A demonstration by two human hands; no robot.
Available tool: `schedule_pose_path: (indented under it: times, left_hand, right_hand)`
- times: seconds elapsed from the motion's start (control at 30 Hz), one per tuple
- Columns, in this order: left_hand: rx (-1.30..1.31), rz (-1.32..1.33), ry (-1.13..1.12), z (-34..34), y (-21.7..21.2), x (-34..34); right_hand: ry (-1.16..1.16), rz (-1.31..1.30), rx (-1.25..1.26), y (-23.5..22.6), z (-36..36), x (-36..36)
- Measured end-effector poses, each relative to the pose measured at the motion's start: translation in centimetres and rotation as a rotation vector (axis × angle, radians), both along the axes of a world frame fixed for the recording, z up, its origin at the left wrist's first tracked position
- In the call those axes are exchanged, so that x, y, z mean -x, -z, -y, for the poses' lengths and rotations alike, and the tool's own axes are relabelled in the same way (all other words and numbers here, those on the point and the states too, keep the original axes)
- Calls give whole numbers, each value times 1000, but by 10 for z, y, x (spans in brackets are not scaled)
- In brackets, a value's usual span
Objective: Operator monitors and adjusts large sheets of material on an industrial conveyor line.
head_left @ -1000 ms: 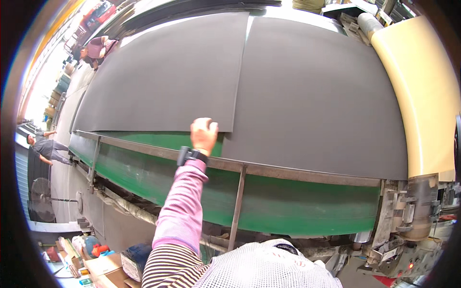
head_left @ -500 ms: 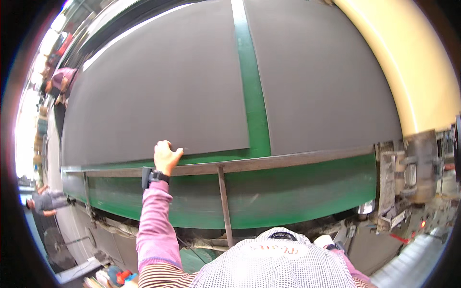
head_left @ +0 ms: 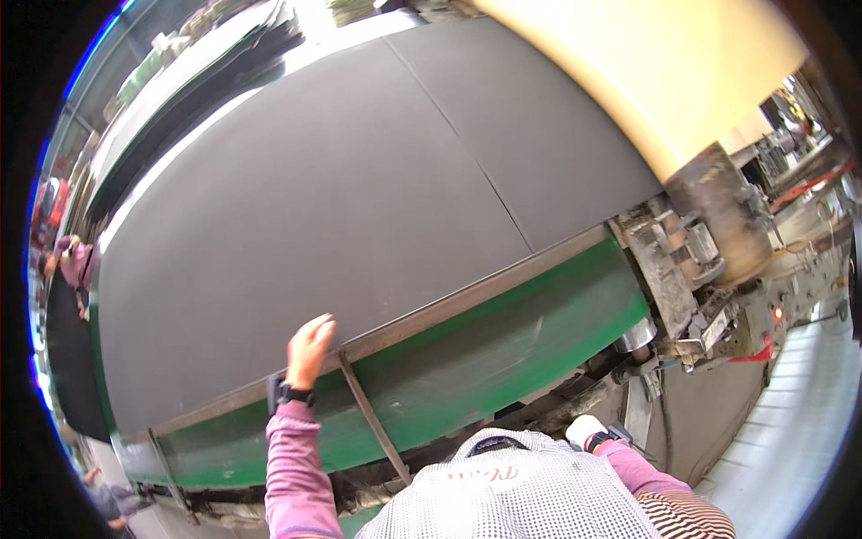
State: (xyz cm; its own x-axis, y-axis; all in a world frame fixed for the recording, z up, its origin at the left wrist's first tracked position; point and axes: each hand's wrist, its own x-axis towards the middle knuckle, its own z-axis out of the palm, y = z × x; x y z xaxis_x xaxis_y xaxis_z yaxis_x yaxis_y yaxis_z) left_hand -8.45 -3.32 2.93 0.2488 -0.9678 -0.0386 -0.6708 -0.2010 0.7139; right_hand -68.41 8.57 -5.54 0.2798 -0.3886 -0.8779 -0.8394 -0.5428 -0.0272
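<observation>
Two broad dark grey sheets, the left sheet point(head_left: 269, 225) and the right sheet point(head_left: 530, 117), lie flat on a green belt machine. Only a thin seam shows between them. My left hand point(head_left: 310, 349), bare and with a dark band at the wrist, is at the near edge of the left sheet, above the metal rail point(head_left: 449, 310). Its fingers stretch out, and nothing shows in its grasp. Low beside my body is my right hand point(head_left: 585, 429) in a white glove, away from the sheets; its fingers are too small to make out.
A big yellow roll point(head_left: 628, 63) spans the far right side of the sheets. Machine parts point(head_left: 691, 251) jut out at its near end. The green belt point(head_left: 539, 314) hangs below the rail. Another person point(head_left: 76, 260) stands at the far left end.
The left sheet has moved right against the other, so the wide green gap is now a seam. My view has turned. My left hand stays near the sheet's edge, its thumb less spread.
</observation>
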Motion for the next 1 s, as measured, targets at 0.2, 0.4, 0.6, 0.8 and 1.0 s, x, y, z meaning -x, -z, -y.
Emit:
schedule_pose_path:
  times: [0.2, 0.4, 0.6, 0.8, 1.0]
  left_hand:
    - [-242, 685, -518, -86, 24, -137]
    - [-25, 442, -288, -83, 52, -103]
    - [-32, 497, -25, -37, 21, -4]
    - [-24, 615, 83, 19, 10, 94]
    - [-4, 568, 181, 65, 5, 175]
  right_hand:
    - [255, -24, -10, 2, -11, 18]
    - [333, -9, 24, 14, -16, 17]
    - [420, 56, 59, 24, -16, 6]
    - [508, 63, 55, 20, -13, 6]
    - [278, 129, 93, 13, -10, 0]
